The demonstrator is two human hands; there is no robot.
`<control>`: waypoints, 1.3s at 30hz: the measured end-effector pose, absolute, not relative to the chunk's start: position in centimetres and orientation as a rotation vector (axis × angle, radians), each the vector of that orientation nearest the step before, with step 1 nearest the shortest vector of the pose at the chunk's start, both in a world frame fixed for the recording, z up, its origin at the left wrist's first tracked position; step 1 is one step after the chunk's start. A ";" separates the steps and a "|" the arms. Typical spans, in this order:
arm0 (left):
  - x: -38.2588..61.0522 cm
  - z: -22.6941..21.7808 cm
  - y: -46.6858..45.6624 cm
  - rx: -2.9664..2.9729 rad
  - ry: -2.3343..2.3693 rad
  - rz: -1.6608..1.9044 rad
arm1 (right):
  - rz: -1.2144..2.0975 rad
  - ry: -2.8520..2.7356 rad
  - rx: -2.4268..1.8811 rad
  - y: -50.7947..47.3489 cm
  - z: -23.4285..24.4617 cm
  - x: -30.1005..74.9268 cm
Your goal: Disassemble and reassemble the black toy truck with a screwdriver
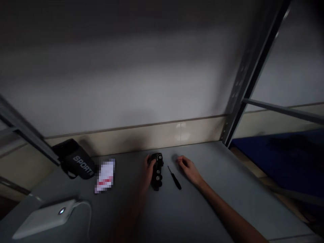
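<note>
Black wheeled plastic-looking toy vehicle (pixel 158 173), wheels seemingly on (work remaining unclear).
Left hand (pixel 148 171), part-closed, holds it; slim black screwdriver (pixel 176 182) lies at its four o'clock; right hand (pixel 188 169) half-curled at three, contents unclear.

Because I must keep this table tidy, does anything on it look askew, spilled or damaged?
No spill or damage shows. The black toy vehicle in the left hand seems tipped sideways, its wheels showing.
</note>
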State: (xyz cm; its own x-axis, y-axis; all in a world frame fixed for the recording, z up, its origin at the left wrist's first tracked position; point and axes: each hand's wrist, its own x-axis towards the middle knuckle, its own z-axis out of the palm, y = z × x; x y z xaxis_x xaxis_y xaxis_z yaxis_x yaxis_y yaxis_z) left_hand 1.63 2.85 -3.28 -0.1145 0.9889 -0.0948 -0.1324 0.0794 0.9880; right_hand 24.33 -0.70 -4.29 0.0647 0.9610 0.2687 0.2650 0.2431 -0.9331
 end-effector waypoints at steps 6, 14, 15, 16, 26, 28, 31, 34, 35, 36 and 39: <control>0.0 -2.1 3.4 1.141 1.252 1.495 | 0.784 -1.269 -1.243 0.3 -4.7 23.9; 0.0 -2.6 2.3 1.306 1.252 1.498 | 0.750 -1.262 -1.221 -1.1 -5.2 23.7; -0.1 -2.8 2.5 1.315 1.262 1.493 | 0.749 -1.262 -1.221 -1.2 -5.4 23.7; -0.1 -2.9 2.7 1.323 1.275 1.485 | 0.749 -1.262 -1.220 -1.2 -5.5 23.8; -0.7 -4.2 3.9 1.473 1.316 1.413 | 0.751 -1.253 -1.215 -1.4 -6.8 24.0; -0.7 -4.4 4.1 1.484 1.320 1.417 | 0.754 -1.257 -1.214 -1.3 -6.9 24.1; -0.7 -4.9 4.5 1.487 1.327 1.426 | 0.757 -1.267 -1.209 -1.1 -7.0 24.2; -0.7 -5.3 4.9 1.491 1.323 1.430 | 0.764 -1.272 -1.208 -1.0 -7.1 24.4; -0.7 -5.5 5.0 1.492 1.320 1.431 | 0.766 -1.273 -1.207 -1.0 -7.2 24.4; -0.8 -5.6 5.1 1.495 1.314 1.432 | 0.769 -1.272 -1.205 -0.9 -7.3 24.4; -1.0 -6.1 5.4 1.502 1.293 1.437 | 0.779 -1.265 -1.196 -0.8 -7.6 24.5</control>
State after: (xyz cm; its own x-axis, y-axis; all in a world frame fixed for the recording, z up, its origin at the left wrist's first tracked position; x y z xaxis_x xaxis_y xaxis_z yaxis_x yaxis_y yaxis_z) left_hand -0.98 5.37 -6.09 -0.1029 0.9485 0.2996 0.1979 -0.2757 0.9407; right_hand 24.47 -0.81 -7.56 0.1928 0.9388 0.2855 0.1681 0.2551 -0.9522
